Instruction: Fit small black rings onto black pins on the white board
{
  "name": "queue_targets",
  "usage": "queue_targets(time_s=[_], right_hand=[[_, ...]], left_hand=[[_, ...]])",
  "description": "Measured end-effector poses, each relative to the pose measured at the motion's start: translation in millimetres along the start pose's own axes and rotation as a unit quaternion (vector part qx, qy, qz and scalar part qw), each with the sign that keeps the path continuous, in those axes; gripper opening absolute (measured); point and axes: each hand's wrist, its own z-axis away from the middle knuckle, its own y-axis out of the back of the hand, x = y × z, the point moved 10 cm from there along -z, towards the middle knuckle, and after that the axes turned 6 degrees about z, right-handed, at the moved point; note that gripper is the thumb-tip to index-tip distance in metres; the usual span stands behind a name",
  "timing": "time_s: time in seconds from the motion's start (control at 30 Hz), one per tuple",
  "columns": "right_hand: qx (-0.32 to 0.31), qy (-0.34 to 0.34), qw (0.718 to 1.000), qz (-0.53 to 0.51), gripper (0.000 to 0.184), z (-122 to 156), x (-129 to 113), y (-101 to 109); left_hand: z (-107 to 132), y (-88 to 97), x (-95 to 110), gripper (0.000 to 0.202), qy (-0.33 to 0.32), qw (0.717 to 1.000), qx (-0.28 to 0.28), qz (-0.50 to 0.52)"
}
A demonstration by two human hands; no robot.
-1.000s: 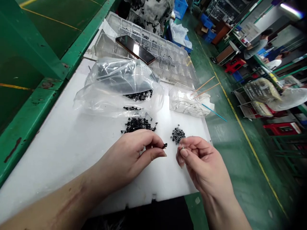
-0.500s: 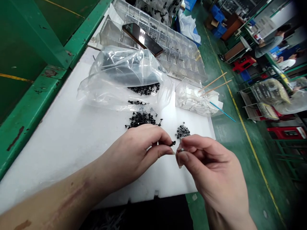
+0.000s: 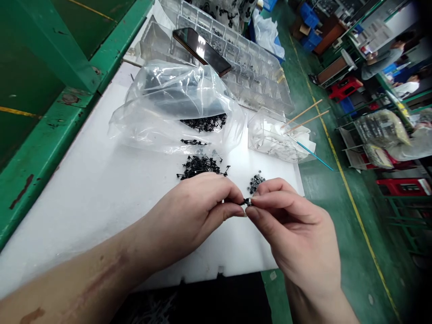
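Note:
My left hand pinches a small black part between thumb and forefinger, its end poking out toward the right. Held in the fingertips of my right hand is a small metal ring, which meets the end of the black part. My fingers cover most of both pieces. Just behind my left hand lies a pile of thin black parts. A smaller heap of metal rings sits behind my right fingertips.
A clear plastic bag with more black parts lies on the white tabletop. Behind it, a phone rests on a divided clear tray. A clear box holds white paper and sticks. A green metal frame borders the left.
My right hand has moved slightly left, bringing the metal ring from beside the black part up against its end. My left hand stays nearly in place.

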Motion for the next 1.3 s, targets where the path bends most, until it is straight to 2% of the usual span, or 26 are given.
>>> queue_targets(time_s=[0.13, 0.33, 0.6, 0.77, 0.87, 0.93, 1.03, 1.1, 1.2, 1.3], right_hand=[[-0.002, -0.017, 1.000, -0.003, 0.024, -1.9, 3.3, -0.6], [-0.043, -0.095, 0.994, -0.019, 0.020, -2.8, 17.1, -8.5], [-0.051, -0.054, 0.997, -0.010, 0.013, 0.8, 11.5, -9.6], [-0.033, -0.020, 0.999, -0.017, 0.008, 3.0, 8.5, -6.4], [-0.027, -0.031, 0.998, -0.055, 0.006, 6.6, 16.2, -1.9], [-0.022, -0.039, 0.995, -0.086, 0.005, 9.9, 22.9, 3.5], [0.000, -0.059, 0.991, -0.117, 0.006, 15.9, 36.5, 19.0], [0.029, -0.081, 0.989, -0.123, 0.011, 20.7, 49.8, 38.8], [0.084, -0.152, 0.982, -0.080, 0.027, 31.2, 79.5, 84.5], [0.116, -0.236, 0.965, 0.013, 0.046, 44.0, 109.5, 136.6]], left_hand=[[1.1, -1.6, 0.9, 0.014, -0.012, 1.000, -0.007, -0.012], [1.3, -0.3, 4.5, 0.013, -0.023, 0.999, -0.007, -0.040], [5.2, 1.1, 5.4, 0.013, -0.045, 0.998, -0.003, -0.052], [3.8, 4.5, 0.2, 0.008, -0.010, 0.999, 0.002, -0.052], [1.0, 15.0, -0.9, 0.018, 0.009, 0.999, 0.016, -0.040], [-1.0, 25.9, -5.3, 0.013, 0.042, 0.998, 0.034, -0.036], [-3.0, 42.1, -12.5, 0.008, 0.087, 0.994, 0.058, -0.045], [-4.8, 46.6, -14.8, 0.010, 0.089, 0.993, 0.046, -0.064], [-6.2, 36.5, -17.3, 0.011, 0.051, 0.992, -0.043, -0.111], [-0.6, 17.0, -24.0, 0.008, -0.009, 0.970, -0.140, -0.197]])
